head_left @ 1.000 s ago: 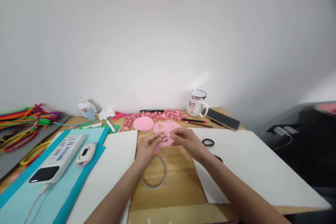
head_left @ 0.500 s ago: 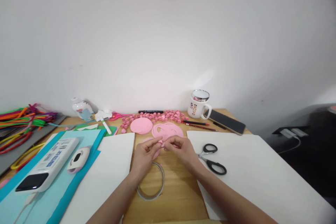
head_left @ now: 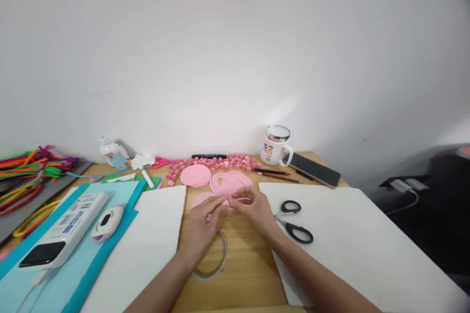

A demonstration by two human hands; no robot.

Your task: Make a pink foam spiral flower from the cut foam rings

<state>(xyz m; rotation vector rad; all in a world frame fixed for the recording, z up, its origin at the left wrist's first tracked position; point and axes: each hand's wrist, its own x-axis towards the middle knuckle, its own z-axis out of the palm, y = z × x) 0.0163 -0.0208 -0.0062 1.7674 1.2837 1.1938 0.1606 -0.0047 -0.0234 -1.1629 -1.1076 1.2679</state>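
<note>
Fingertips of my left hand (head_left: pixel 201 225) and my right hand (head_left: pixel 255 209) meet over the wooden table. Both are closed in a pinch on a small piece of pink paper (head_left: pixel 227 201), mostly hidden by the fingers. Just beyond them lie pink paper discs with cut-outs (head_left: pixel 240 182), and more pink paper (head_left: pixel 200 199) shows behind my left hand. A stack of whole pink circles (head_left: pixel 196 176) sits to the left. Farther back is a heap of small rolled pink paper pieces (head_left: pixel 240 161). A thin roll of tape (head_left: pixel 224 253) lies partly under my left forearm.
Black-handled scissors (head_left: pixel 299 233) rest on white sheets (head_left: pixel 352 244) at right. A mug (head_left: pixel 275 146), a phone (head_left: pixel 316 170) and pencils (head_left: pixel 273 171) stand or lie behind. At left are a white power bank (head_left: pixel 66 230), a small white device (head_left: pixel 107 223) and pipe cleaners (head_left: pixel 33 171).
My left hand has turned slightly, its fingers now closer over the pink piece and hiding more of it. The whole view has shifted a little, so things sit slightly farther left.
</note>
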